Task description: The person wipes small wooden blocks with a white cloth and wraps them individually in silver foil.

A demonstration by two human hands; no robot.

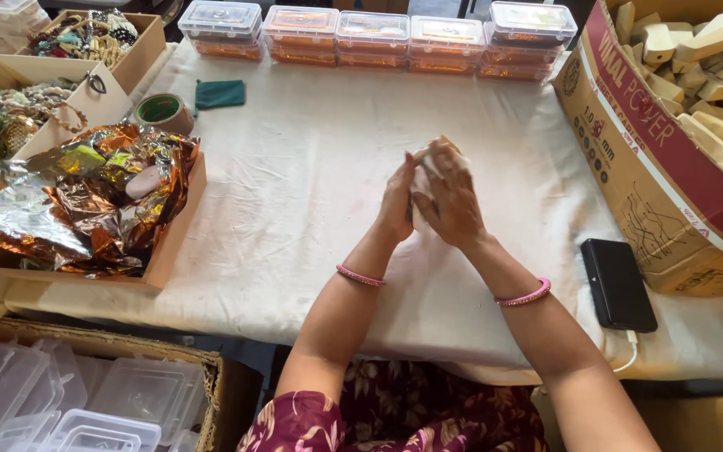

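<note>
Both hands meet at the middle of the white cloth (pixel 311 184), closed around a small pale wooden block (pixel 445 144) wrapped in white material; only its tip shows above the fingers. The left hand (pixel 397 201) presses flat against one side while the right hand (pixel 452 197) folds over the top, seemingly to keep the wrap tight. At 9 o'clock a tray of crumpled foil (pixel 94 197) sits within reach, with a tape roll (pixel 163 110) at 10. Lidded boxes (pixel 374 35) line up at 12. A carton (pixel 654 159) of similar blocks lies at 3, a black phone (pixel 617 285) at 4.
</note>
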